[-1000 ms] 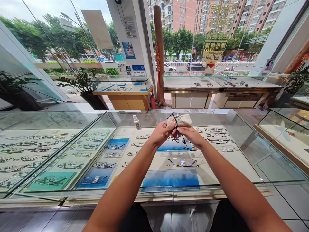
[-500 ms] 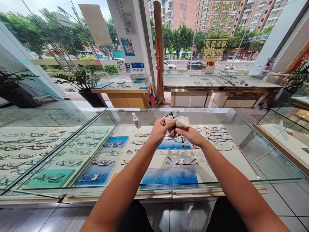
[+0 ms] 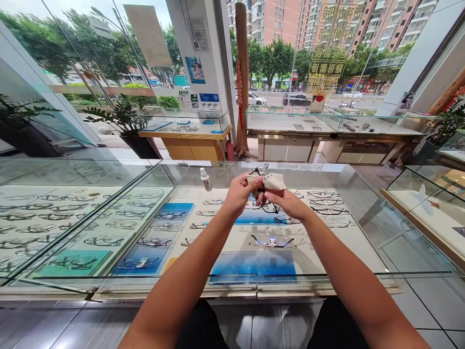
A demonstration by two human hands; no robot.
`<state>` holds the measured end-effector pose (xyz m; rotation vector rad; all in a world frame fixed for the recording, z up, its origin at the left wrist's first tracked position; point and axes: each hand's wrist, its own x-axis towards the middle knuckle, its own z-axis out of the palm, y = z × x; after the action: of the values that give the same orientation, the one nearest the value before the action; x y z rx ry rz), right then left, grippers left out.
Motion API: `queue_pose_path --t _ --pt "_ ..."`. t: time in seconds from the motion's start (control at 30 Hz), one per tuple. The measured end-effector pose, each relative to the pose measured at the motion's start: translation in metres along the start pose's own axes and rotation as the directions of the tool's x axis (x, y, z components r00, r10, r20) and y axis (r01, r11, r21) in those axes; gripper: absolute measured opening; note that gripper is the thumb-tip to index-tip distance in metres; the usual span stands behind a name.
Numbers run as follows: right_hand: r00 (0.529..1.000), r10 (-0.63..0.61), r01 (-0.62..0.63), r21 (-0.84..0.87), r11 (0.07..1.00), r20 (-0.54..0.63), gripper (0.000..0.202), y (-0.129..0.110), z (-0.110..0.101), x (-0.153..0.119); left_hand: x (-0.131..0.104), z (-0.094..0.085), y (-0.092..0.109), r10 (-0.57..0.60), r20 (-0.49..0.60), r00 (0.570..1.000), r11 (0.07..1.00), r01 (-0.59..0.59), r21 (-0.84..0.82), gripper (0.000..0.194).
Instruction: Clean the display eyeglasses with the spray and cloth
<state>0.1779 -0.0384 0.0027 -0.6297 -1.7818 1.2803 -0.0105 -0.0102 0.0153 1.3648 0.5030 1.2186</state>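
Observation:
Both hands meet above the glass counter, around one pair of dark-framed glasses (image 3: 271,209) and a beige cloth (image 3: 274,181) with dark printed characters. My left hand (image 3: 242,190) is closed on the glasses, its thumb pressed over the cloth. On the other side, my right hand (image 3: 285,201) pinches the cloth against the frame from below. One part of the frame sticks up above the cloth, and a rim hangs below the fingers. The lens under the cloth is hidden. A small white spray bottle (image 3: 206,180) stands upright on the glass, left of my hands.
Inside the glass display counter (image 3: 327,257) lie rows of glasses, with blue cards (image 3: 254,266) among them. Another glass case (image 3: 432,213) stands to the right. Beyond are more display cases (image 3: 286,126), a wooden trunk (image 3: 241,82) and a potted plant (image 3: 129,126).
The cloth and glasses have shifted only slightly between my fingers, and both hands keep their hold. The whole view has tilted a little.

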Motion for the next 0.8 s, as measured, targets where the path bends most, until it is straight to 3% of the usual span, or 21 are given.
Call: queue_pose_path --t 0.47,0.8 --pt "0.998 0.007 -0.004 -0.048 0.999 0.07 0.057 -0.003 -0.0015 0.0002 -0.0012 0.0004 0.0037 -0.019 -0.002 1.0 0.999 0.019 -0.044 0.063" --pt "0.999 0.013 -0.011 -0.043 0.999 0.046 0.057 0.0016 -0.0019 0.0013 0.0017 -0.0011 0.0027 -0.021 0.016 1.0 0.997 0.022 -0.076 0.062"
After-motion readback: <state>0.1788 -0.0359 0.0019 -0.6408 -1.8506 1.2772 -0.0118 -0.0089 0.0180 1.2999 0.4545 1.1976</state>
